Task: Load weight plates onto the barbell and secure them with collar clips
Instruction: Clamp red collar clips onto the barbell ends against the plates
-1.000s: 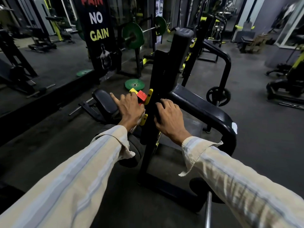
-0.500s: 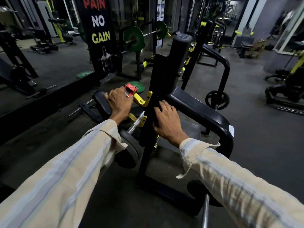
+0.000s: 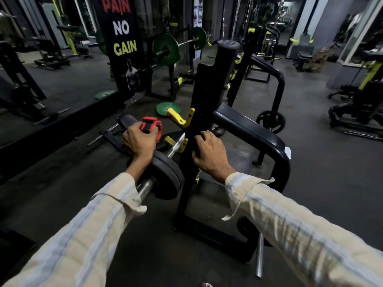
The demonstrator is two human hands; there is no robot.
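Red plastic collar clip [image 3: 150,126] in left hand [image 3: 139,141]

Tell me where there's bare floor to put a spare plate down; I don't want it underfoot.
Bare floor lies right of the rack, between its padded arm and the far machines. Left is crowded: a green plate, the bar and black plates.

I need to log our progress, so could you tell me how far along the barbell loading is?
Done: black plates sit on the barbell resting in the yellow hook. In hand: the left hand holds the red collar clip, off the bar; the right hand grips the rack. Left: clipping it on.
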